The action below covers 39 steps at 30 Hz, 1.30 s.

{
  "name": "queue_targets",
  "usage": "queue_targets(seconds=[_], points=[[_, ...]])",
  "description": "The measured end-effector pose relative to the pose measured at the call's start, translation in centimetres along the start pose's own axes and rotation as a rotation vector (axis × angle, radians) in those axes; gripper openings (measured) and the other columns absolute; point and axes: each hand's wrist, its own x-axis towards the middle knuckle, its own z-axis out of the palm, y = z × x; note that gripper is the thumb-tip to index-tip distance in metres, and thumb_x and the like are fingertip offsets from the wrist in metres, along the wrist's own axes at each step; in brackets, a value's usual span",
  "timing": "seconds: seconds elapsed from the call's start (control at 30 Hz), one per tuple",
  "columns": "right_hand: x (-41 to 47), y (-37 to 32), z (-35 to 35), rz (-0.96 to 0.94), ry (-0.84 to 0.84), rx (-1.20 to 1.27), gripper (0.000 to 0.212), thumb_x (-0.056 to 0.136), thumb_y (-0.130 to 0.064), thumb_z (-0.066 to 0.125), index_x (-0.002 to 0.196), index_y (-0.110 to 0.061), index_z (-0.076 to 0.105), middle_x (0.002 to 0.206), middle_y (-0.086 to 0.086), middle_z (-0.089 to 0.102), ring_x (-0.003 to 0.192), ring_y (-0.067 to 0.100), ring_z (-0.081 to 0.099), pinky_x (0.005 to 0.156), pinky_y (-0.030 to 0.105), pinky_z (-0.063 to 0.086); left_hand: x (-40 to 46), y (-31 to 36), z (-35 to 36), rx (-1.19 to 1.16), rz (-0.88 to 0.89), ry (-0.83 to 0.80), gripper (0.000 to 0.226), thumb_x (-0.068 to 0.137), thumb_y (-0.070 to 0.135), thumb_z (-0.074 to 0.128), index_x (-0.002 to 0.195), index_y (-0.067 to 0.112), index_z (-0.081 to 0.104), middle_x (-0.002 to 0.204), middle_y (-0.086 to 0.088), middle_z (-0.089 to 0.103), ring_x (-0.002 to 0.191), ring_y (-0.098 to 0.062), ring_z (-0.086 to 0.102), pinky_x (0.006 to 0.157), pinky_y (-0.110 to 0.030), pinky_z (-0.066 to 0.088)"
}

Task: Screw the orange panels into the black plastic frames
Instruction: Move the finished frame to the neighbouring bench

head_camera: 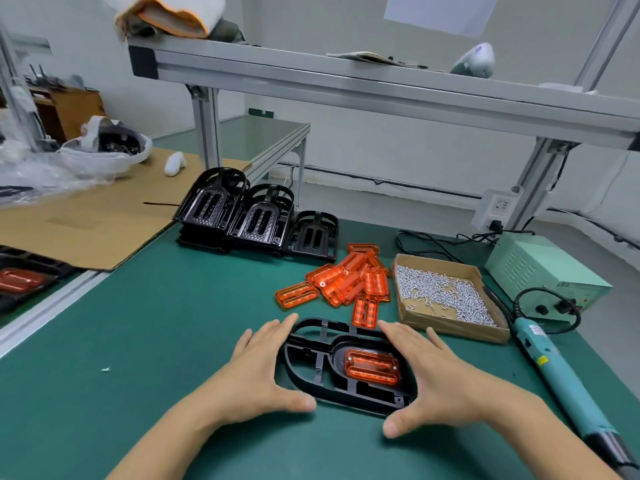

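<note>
A black frame (313, 372) holding an orange panel (373, 367) is flanked by the left hand (258, 367) and right hand (429, 372), fingers straight and spread.

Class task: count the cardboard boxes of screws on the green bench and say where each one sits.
1. The shallow brown cardboard box of silver screws sits right of the loose orange plastic panels, left of the teal electric screwdriver. No others show.

Two hands: left (258, 370) and right (436, 377). One black frame (311, 372) lies flat with one orange panel (372, 367) seated in it. Three stacks of black frames (256, 216) stand behind. A loose pile of orange panels (346, 282) holds roughly ten; overlap prevents an exact count. One cardboard box of screws (446, 296), too many to count. One electric screwdriver (554, 368). One power supply (540, 271).
</note>
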Motion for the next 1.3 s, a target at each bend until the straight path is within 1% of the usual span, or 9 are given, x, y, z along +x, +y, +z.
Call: queue_targets(seconds=[0.27,0.4,0.47,0.6,0.8,0.97,1.1,1.2,1.3], points=[[1.1,-1.0,-0.1,-0.049,0.141,0.006,0.133,0.051,-0.085,0.062,0.153,-0.033,-0.005,0.157,-0.021,0.005,0.140,-0.011,-0.002,0.114,0.018,-0.014,-0.3,-1.0,-0.7,-0.123,-0.014,0.070,0.106,0.071,0.049,0.075,0.150,0.042,0.005,0.156,0.018,0.014,0.146,-0.009,0.003,0.120,-0.033,0.005],[2.7,-3.0,-0.6,-0.084,0.193,0.048,0.133,0.053,-0.078,0.068,0.154,-0.029,-0.003,0.155,-0.023,0.003,0.139,-0.008,0.003,0.111,0.008,0.001,-1.1,-2.3,-2.5,-0.346,-0.019,0.135,0.102,0.073,0.028,0.080,0.149,0.042,0.014,0.149,0.027,0.027,0.134,0.015,0.022,0.100,0.001,0.020],[3.9,-4.3,-0.9,-0.117,0.219,0.057,0.130,0.058,-0.073,0.072,0.154,-0.027,-0.002,0.152,-0.025,0.003,0.137,-0.009,0.004,0.104,0.001,0.000,-1.7,-3.2,-3.5,-0.370,-0.039,0.191,0.099,0.075,0.025,0.080,0.148,0.042,0.016,0.146,0.031,0.029,0.132,0.017,0.024,0.102,-0.003,0.020],[6.6,-7.5,-1.2,-0.172,0.251,0.087,0.127,0.061,-0.069,0.074,0.155,-0.024,0.002,0.159,-0.016,0.002,0.145,0.002,0.007,0.112,0.013,0.009,-3.3,-4.8,-5.4,-0.403,-0.079,0.342,0.091,0.078,0.024,0.077,0.147,0.042,0.020,0.141,0.036,0.028,0.134,0.014,0.023,0.111,-0.017,0.018],[10.9,-13.1,-0.8,-0.255,0.298,0.160,0.128,0.060,-0.068,0.076,0.155,-0.018,0.007,0.160,-0.010,0.010,0.146,0.006,0.011,0.115,0.018,0.011,-5.6,-6.6,-7.2,-0.634,-0.157,0.641,0.079,0.085,0.007,0.068,0.147,0.032,0.027,0.122,0.041,0.038,0.115,0.018,0.042,0.086,0.002,0.032],[13.9,-19.0,0.4,-0.304,0.315,0.210,0.127,0.061,-0.068,0.075,0.155,-0.016,0.007,0.160,-0.007,0.011,0.146,0.009,0.011,0.116,0.022,0.014,-7.2,-7.2,-9.0,-0.810,-0.166,0.816,0.056,0.088,0.018,0.065,0.127,0.049,0.040,0.113,0.043,0.055,0.094,0.023,0.054,0.076,-0.012,0.046],[15.4,-24.0,2.0,-0.334,0.303,0.220,0.124,0.064,-0.066,0.074,0.154,-0.015,0.006,0.160,-0.004,0.011,0.147,0.012,0.008,0.116,0.025,0.015,-8.4,-8.3,-10.2,-0.927,-0.234,1.045,0.091,0.083,0.023,0.072,0.149,0.041,0.011,0.137,0.029,0.037,0.123,-0.004,0.047,0.107,-0.045,0.038],[16.2,-27.8,3.0,-0.356,0.291,0.232,0.121,0.064,-0.064,0.074,0.153,-0.015,0.009,0.158,-0.004,0.014,0.145,0.014,0.010,0.115,0.027,0.019,-9.1,-9.9,-10.9,-0.949,-0.276,1.218,0.101,0.082,0.019,0.073,0.150,0.037,0.002,0.156,0.012,0.017,0.140,-0.013,0.026,0.115,-0.047,0.024],[16.9,-31.6,4.2,-0.377,0.330,0.253,0.108,0.065,-0.064,0.074,0.145,-0.015,0.022,0.147,-0.001,0.029,0.137,0.016,0.023,0.109,0.028,0.029,-9.9,-11.3,-11.6,-0.937,-0.291,1.345,0.096,0.084,0.017,0.071,0.150,0.038,0.004,0.157,0.007,0.020,0.143,-0.014,0.023,0.115,-0.046,0.024]])
